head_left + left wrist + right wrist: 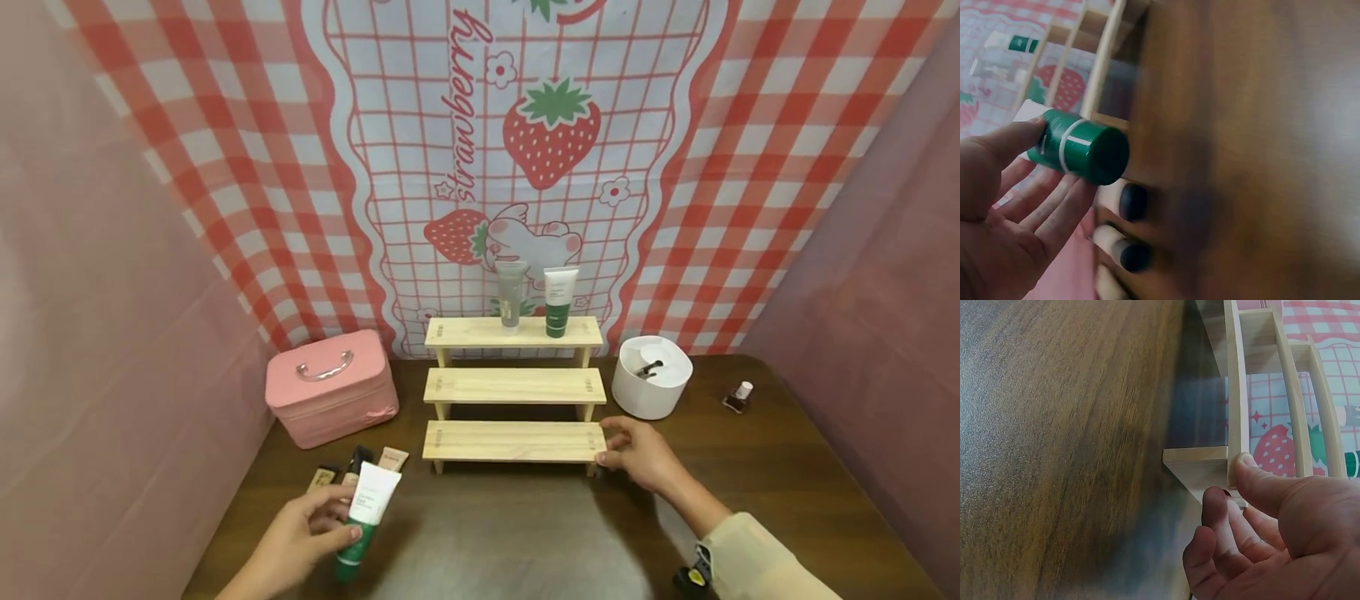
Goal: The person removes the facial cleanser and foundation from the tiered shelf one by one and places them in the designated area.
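Observation:
My left hand [300, 533] holds a squeeze tube [372, 497], white above with a green lower part and cap, above the table at the lower left. In the left wrist view the thumb presses one side of this tube [1060, 140], its green cap facing the camera. My right hand [641, 454] grips the right end of the lowest step of a three-step wooden display shelf [513, 440]. Seen from the right wrist, the thumb lies on the step's edge, fingers curled by its end. On the top step stand a clear grey tube [511, 296] and a similar white-and-green tube [559, 302].
A pink case [330, 387] with a metal handle stands left of the shelf. Several small cosmetics, including a beige tube [393, 458], lie behind my left hand. Right of the shelf are a white round container [651, 392] and a dark nail polish bottle [738, 398].

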Motion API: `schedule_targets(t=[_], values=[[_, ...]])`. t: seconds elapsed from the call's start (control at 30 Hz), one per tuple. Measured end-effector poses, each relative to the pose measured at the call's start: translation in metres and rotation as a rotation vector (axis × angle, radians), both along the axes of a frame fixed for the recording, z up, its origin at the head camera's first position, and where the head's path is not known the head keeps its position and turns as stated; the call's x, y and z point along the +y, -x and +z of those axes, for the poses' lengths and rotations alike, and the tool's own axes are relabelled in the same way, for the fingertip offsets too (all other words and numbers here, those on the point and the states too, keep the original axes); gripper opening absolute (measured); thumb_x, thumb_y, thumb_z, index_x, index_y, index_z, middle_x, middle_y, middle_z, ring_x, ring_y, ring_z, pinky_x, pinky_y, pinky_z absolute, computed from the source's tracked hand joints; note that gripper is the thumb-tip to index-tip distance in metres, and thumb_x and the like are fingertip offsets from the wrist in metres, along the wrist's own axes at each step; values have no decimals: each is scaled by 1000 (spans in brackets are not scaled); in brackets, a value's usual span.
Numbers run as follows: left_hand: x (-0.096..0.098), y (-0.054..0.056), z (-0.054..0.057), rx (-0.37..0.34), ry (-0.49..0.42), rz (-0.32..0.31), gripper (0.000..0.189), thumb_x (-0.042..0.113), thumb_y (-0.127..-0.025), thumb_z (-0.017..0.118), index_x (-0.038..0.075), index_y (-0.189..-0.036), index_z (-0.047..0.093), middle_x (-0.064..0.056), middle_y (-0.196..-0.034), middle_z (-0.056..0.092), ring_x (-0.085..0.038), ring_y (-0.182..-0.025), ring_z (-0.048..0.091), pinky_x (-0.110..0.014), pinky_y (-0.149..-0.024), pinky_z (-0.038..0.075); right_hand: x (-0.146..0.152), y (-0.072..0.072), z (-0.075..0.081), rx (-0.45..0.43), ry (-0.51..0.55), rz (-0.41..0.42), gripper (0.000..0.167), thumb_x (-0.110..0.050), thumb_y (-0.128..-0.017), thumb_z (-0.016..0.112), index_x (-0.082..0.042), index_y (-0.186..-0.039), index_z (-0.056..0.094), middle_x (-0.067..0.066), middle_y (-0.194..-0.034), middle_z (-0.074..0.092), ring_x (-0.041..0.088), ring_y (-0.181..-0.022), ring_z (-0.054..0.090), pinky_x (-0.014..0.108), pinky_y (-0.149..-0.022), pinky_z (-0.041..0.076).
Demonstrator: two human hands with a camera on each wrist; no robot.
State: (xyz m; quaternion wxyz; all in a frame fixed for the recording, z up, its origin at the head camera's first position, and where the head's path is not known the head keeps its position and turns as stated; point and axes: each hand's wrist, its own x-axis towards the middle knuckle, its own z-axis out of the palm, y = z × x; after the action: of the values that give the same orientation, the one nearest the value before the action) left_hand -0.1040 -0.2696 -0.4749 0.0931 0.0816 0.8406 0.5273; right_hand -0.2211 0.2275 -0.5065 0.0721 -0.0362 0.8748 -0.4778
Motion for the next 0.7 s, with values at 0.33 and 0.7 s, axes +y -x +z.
schedule_targets(t=[0.33, 0.7], values=[[-26, -19, -37, -154, -17, -105, 61, 16, -89, 80, -18, -132, 53, -6, -88, 67, -6, -77, 64, -25, -67, 56, 2, 2, 2, 0, 1, 13, 58, -2, -85, 81, 9, -135, 55, 18, -94, 73, 19, -72, 67, 34, -53, 49], [-29, -21, -49, -277, 20, -83, 53, 12, -86, 82, -16, -125, 59, -5, -81, 68, -17, -70, 62, -29, -61, 52, 2, 1, -1, -17, 12, 17, 55, 0, -85, 79, 8, -134, 55, 14, -92, 72, 19, -71, 64, 32, -50, 48]])
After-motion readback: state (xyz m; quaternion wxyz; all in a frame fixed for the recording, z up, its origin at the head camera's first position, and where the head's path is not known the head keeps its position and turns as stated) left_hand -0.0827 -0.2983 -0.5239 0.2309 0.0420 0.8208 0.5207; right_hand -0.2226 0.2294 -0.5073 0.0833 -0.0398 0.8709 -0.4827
